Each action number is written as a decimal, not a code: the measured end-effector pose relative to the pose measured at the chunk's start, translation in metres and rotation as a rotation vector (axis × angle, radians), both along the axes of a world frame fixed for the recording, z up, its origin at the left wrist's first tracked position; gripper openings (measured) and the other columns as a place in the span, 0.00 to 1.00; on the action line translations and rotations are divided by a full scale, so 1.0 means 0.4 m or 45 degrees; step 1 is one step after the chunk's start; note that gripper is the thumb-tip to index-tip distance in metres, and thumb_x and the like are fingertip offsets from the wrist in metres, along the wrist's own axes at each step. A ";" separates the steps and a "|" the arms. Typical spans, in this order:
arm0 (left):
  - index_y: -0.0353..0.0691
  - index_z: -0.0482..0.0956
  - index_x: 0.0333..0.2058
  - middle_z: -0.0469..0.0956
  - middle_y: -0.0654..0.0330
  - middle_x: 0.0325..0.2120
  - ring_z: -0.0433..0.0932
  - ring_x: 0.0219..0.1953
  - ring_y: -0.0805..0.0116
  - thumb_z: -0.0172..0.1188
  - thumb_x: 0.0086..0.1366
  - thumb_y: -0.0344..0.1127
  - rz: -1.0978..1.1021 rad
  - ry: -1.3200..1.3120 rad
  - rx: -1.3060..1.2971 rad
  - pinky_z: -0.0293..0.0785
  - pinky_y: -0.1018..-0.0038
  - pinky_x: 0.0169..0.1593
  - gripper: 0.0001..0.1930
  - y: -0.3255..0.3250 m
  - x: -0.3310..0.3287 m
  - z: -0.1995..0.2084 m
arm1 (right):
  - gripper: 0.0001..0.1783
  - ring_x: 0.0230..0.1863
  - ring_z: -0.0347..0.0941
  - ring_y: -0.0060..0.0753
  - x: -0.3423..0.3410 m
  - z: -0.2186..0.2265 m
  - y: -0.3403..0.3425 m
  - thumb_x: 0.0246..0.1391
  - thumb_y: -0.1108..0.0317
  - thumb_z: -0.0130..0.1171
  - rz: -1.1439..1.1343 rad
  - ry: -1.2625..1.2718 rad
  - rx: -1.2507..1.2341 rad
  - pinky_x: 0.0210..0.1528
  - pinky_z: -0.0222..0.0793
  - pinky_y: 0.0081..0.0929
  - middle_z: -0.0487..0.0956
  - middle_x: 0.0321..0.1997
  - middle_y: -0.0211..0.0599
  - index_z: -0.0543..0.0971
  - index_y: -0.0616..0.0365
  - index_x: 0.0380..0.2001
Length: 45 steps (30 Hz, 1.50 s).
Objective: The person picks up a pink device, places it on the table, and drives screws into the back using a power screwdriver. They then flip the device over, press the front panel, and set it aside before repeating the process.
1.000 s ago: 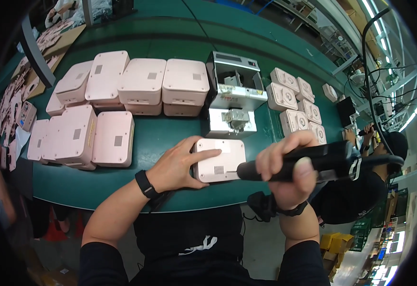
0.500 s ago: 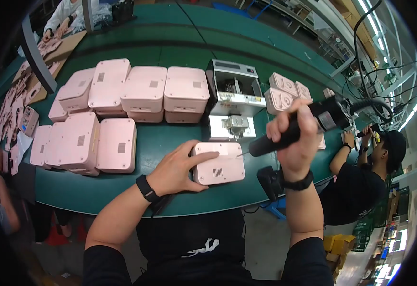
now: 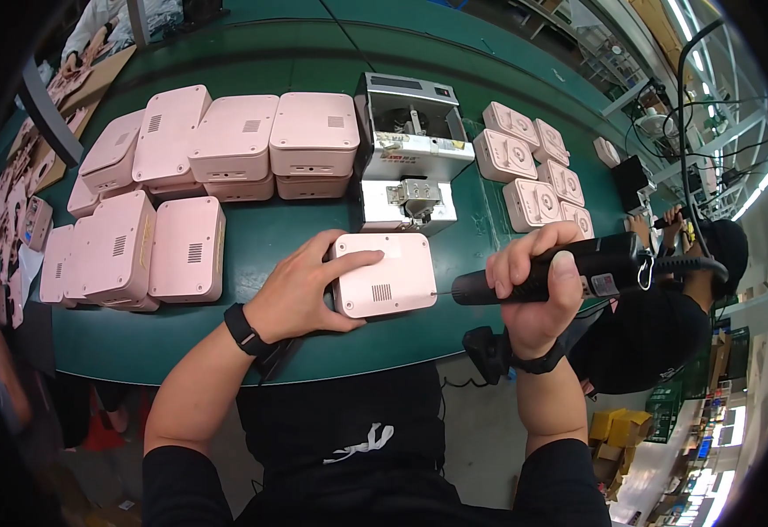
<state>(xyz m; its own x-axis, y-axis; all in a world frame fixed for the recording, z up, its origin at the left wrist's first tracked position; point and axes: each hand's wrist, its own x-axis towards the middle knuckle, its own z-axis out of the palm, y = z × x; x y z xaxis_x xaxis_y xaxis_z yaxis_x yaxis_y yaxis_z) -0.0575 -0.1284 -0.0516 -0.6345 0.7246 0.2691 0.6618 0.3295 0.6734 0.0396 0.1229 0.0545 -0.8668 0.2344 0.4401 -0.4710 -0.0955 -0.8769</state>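
My left hand [image 3: 300, 285] grips the left side of a pale pink plastic box [image 3: 406, 277], with the thumb at its near edge and the index finger across its top. The box lies on the green table, a slotted vent and recessed corner holes facing up. In my right hand [image 3: 538, 294] is a black electric screwdriver [image 3: 608, 263], fingers wrapped round its body. It is held nearly level, its thin bit pointing left at the box's right edge. Whether the bit touches the box, I cannot tell.
Stacked pink boxes [image 3: 314, 127] fill the left of the table. A metal screw feeder [image 3: 415, 158] stands beyond the held box. Several smaller pink parts [image 3: 507, 154] lie at the right. Another person [image 3: 648, 338] works at the far right; pink pieces cover the left side.
The view has shifted, so the table's things sit further left and higher. My right hand has lowered relative to the box, bringing the screwdriver closer to level. My left hand keeps its hold.
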 end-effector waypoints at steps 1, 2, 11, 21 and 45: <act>0.62 0.76 0.63 0.69 0.47 0.57 0.75 0.56 0.46 0.80 0.41 0.43 0.004 -0.002 -0.001 0.75 0.60 0.59 0.45 -0.001 0.001 -0.001 | 0.16 0.18 0.64 0.26 -0.002 -0.009 -0.001 0.65 0.52 0.50 0.009 -0.010 -0.006 0.28 0.66 0.31 0.69 0.24 0.32 0.66 0.53 0.40; 0.62 0.76 0.63 0.69 0.47 0.57 0.75 0.56 0.46 0.80 0.41 0.43 0.005 0.002 0.004 0.75 0.60 0.59 0.45 -0.002 0.001 -0.001 | 0.16 0.18 0.64 0.26 -0.003 -0.011 -0.001 0.65 0.52 0.50 0.013 -0.011 -0.007 0.28 0.66 0.31 0.69 0.24 0.32 0.66 0.53 0.40; 0.61 0.76 0.63 0.69 0.48 0.57 0.75 0.57 0.46 0.80 0.42 0.43 -0.014 -0.003 0.028 0.76 0.59 0.59 0.44 -0.006 0.000 0.000 | 0.16 0.18 0.64 0.27 -0.022 0.002 -0.006 0.65 0.53 0.50 0.031 -0.049 0.049 0.28 0.67 0.32 0.69 0.24 0.33 0.66 0.54 0.40; 0.62 0.74 0.63 0.69 0.49 0.57 0.73 0.58 0.47 0.79 0.43 0.44 -0.033 0.008 0.042 0.74 0.59 0.60 0.44 -0.005 0.000 0.000 | 0.13 0.18 0.66 0.28 -0.208 0.093 -0.039 0.69 0.56 0.48 -0.130 0.169 0.042 0.29 0.67 0.32 0.70 0.22 0.33 0.68 0.55 0.41; 0.62 0.77 0.61 0.70 0.47 0.56 0.73 0.59 0.46 0.79 0.44 0.44 0.024 0.045 0.151 0.73 0.59 0.62 0.41 0.000 0.008 -0.043 | 0.27 0.21 0.68 0.30 -0.022 0.066 -0.253 0.59 0.43 0.63 0.400 -0.194 0.239 0.29 0.68 0.32 0.71 0.24 0.33 0.65 0.53 0.40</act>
<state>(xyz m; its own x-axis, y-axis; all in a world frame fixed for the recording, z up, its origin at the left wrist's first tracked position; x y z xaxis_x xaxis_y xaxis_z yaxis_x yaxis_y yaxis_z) -0.0544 -0.1282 -0.0689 -0.6360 0.6746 0.3746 0.6805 0.2615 0.6845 0.0310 0.0217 0.0811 -0.9423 -0.1247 0.3108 -0.3074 -0.0455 -0.9505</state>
